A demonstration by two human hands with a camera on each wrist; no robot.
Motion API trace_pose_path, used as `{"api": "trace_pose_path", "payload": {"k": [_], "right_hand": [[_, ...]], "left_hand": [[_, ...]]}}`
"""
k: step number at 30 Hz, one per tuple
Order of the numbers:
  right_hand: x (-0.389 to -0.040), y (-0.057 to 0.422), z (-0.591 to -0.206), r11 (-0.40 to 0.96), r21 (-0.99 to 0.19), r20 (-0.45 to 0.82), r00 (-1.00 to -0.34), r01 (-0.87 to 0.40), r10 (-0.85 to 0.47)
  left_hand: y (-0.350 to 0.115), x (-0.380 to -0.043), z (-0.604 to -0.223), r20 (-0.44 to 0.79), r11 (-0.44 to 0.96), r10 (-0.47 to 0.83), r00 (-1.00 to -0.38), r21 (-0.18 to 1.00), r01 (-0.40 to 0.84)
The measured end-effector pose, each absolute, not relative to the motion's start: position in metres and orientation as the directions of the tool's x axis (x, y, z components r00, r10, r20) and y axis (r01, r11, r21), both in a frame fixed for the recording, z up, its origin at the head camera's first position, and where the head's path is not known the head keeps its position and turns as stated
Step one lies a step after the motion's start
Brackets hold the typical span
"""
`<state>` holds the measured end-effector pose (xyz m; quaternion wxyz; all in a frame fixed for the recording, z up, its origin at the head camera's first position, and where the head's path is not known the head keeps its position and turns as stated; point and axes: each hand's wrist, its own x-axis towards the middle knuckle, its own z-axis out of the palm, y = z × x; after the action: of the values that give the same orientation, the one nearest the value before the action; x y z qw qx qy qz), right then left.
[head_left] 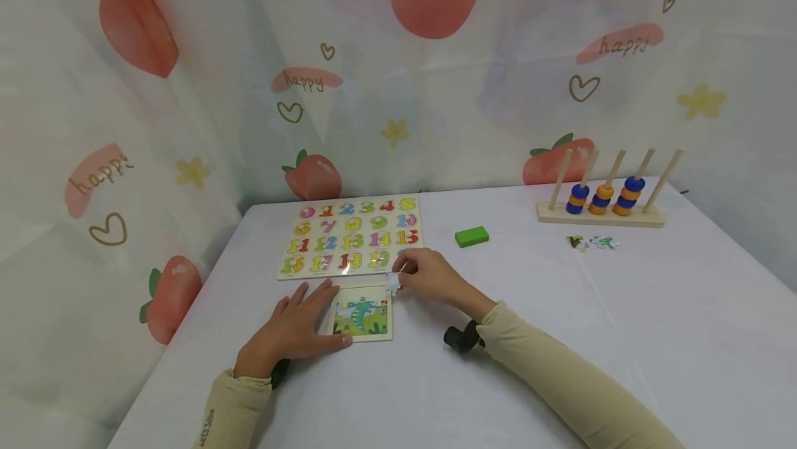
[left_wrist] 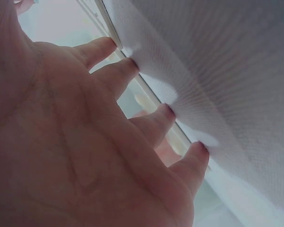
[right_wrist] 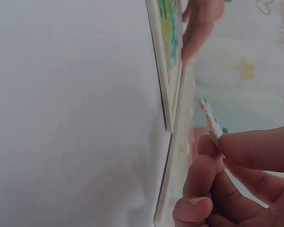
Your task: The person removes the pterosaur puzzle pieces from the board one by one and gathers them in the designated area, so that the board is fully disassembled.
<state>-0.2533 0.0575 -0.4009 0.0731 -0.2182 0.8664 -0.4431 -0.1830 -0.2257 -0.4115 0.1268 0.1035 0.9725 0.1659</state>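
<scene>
A small framed jigsaw puzzle [head_left: 360, 314] with a green dinosaur picture lies on the white table; its upper part shows bare tray. My left hand [head_left: 297, 328] is spread at its left side, with the thumb at the lower edge and the fingers near the top left corner. In the left wrist view, the straight fingertips [left_wrist: 165, 113] touch the table along a board's edge. Just off the tray's upper right corner, my right hand [head_left: 429, 275] pinches a puzzle piece [head_left: 394, 284] between thumb and fingers. The right wrist view shows this piece [right_wrist: 212, 124] held above the table, seen nearly edge-on.
Behind the tray lies a number puzzle board [head_left: 349, 238]. A green block [head_left: 472, 236] is right of it. Two loose puzzle pieces [head_left: 602, 243] lie farther right, before a wooden peg stand [head_left: 600, 217] with blue and orange rings. A printed curtain [head_left: 373, 75] hangs behind.
</scene>
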Motion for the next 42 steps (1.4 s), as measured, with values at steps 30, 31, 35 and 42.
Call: {"api": "trace_pose_path", "payload": {"k": [30, 31, 35, 42], "right_hand": [[-0.275, 0.169, -0.38, 0.512, -0.835, 0.084, -0.967, -0.201, -0.242], [-0.276, 0.174, -0.379, 0.509, -0.839, 0.079, -0.969, -0.192, -0.234], [-0.279, 0.194, -0.374, 0.483, -0.862, 0.066, -0.98, -0.152, -0.189], [-0.282, 0.222, -0.37, 0.496, -0.863, 0.05, -0.994, -0.094, -0.1]], "left_hand": [[-0.229, -0.181, -0.414, -0.198, 0.908, 0.266, -0.943, 0.381, 0.176], [-0.229, -0.181, -0.414, -0.197, 0.907, 0.268, -0.943, 0.381, 0.178], [-0.23, -0.181, -0.412, -0.192, 0.906, 0.275, -0.942, 0.379, 0.188], [-0.231, -0.182, -0.414, -0.192, 0.905, 0.282, -0.94, 0.378, 0.195]]}}
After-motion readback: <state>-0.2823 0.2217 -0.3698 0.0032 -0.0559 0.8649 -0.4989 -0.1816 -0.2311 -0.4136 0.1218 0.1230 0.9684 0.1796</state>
